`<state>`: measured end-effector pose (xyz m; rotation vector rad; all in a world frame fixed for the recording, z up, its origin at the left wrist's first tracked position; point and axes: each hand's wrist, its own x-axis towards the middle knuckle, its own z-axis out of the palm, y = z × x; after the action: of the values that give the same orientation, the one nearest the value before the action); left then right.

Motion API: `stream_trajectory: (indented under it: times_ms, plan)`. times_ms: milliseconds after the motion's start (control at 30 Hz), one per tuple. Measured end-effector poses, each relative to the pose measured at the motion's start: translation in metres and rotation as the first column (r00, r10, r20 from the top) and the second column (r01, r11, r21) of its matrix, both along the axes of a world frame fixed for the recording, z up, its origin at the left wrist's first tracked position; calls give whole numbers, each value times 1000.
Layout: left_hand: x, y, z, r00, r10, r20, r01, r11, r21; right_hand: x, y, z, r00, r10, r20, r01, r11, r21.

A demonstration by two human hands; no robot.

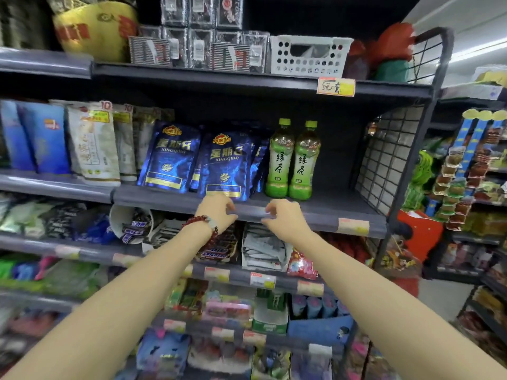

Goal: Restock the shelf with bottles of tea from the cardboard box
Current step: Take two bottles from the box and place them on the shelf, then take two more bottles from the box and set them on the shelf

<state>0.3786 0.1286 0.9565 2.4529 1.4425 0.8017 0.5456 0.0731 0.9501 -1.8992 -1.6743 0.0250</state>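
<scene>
Two green tea bottles [293, 159] with green caps and green labels stand upright side by side on the dark grey middle shelf [323, 212], to the right of blue foil bags. My left hand [216, 212], with a red bead bracelet at the wrist, hovers at the shelf's front edge with loosely curled fingers and holds nothing. My right hand [285, 218] is beside it, just below the bottles, fingers loosely curled and empty. The cardboard box is out of view.
Blue foil bags [200, 160] fill the shelf left of the bottles. A wire mesh side panel [384, 157] closes the shelf's right end, with bare shelf between it and the bottles. Packed shelves lie above and below; a white basket [310, 54] sits on top.
</scene>
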Motion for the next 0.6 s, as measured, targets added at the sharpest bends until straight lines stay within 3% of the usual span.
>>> stream_trajectory:
  times_ms: [267,500,600]
  plan:
    - [-50,-35,-37,986,166,-28,-168,981,-98,-59,-12,-40,984,173,-33,-175,980,-92]
    - [-107,-44,-83,970,233,-65,-240,960,-142,-113,-15,-90,970,209,-121,-223,968,-117]
    - [-131,-43,-118,967,256,1,-250,947,-203,-132,-12,-126,960,216,-175,-240,963,-125]
